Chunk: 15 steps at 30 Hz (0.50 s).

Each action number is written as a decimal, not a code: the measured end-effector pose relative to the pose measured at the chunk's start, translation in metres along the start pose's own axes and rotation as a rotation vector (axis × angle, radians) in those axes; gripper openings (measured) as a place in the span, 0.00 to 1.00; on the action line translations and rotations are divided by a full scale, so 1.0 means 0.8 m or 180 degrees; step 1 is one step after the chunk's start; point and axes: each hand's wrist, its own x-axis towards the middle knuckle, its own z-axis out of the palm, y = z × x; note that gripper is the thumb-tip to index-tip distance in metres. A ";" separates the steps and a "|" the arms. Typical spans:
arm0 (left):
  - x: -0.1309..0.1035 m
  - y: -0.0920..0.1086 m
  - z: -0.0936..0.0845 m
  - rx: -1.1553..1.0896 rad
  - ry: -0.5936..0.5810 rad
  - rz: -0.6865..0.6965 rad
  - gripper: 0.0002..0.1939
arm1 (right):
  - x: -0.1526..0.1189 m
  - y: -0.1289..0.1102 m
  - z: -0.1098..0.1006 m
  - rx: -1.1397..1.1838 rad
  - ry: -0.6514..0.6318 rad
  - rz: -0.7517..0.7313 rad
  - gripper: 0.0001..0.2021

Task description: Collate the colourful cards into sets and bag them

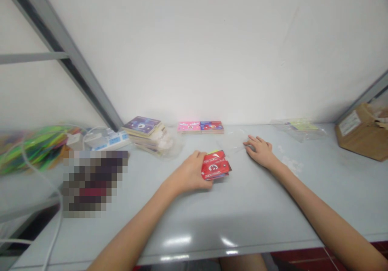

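My left hand (194, 172) is closed around a small stack of red printed cards (215, 166), held low over the middle of the grey table (242, 206). To the right, my right hand (259, 152) rests palm down with its fingers spread, its fingertips at the edge of a clear plastic bag (236, 137). Behind my hands, a pink card stack (189, 127) and a red and blue card stack (212, 126) lie side by side near the wall.
A tall card pile (142, 126) in clear plastic stands back left, beside a power strip (112, 139) and colourful strips (39, 148). A bagged yellow item (303, 125) and a cardboard box (362, 131) sit at right. A white cable (60, 214) crosses the left side.
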 end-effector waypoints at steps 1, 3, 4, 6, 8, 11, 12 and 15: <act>0.000 0.000 -0.002 -0.0095 0.0117 0.0024 0.27 | -0.004 -0.006 -0.003 0.0137 -0.0030 -0.0089 0.15; 0.001 0.000 -0.006 -0.0209 0.0413 0.0041 0.32 | -0.015 -0.024 -0.010 0.0543 -0.0161 -0.0385 0.14; 0.001 0.000 -0.008 -0.0236 0.0566 0.0042 0.35 | -0.021 -0.035 -0.013 0.0803 -0.0256 -0.0567 0.14; 0.002 -0.002 -0.012 -0.0249 0.0806 0.0041 0.38 | -0.033 -0.062 -0.019 0.1427 -0.0500 -0.0896 0.13; 0.002 -0.004 -0.015 -0.0206 0.0933 0.0042 0.39 | -0.044 -0.090 -0.022 0.2252 -0.0839 -0.0905 0.12; 0.001 -0.006 -0.016 -0.0057 0.0925 0.0102 0.40 | -0.055 -0.122 -0.025 0.3604 -0.1217 -0.0423 0.16; 0.001 -0.006 -0.015 0.0014 0.0888 0.0146 0.41 | -0.057 -0.128 -0.026 0.4080 -0.1275 -0.0231 0.18; -0.001 -0.005 -0.010 0.0273 0.0792 0.0269 0.42 | -0.062 -0.135 -0.033 0.5240 -0.1456 0.0227 0.24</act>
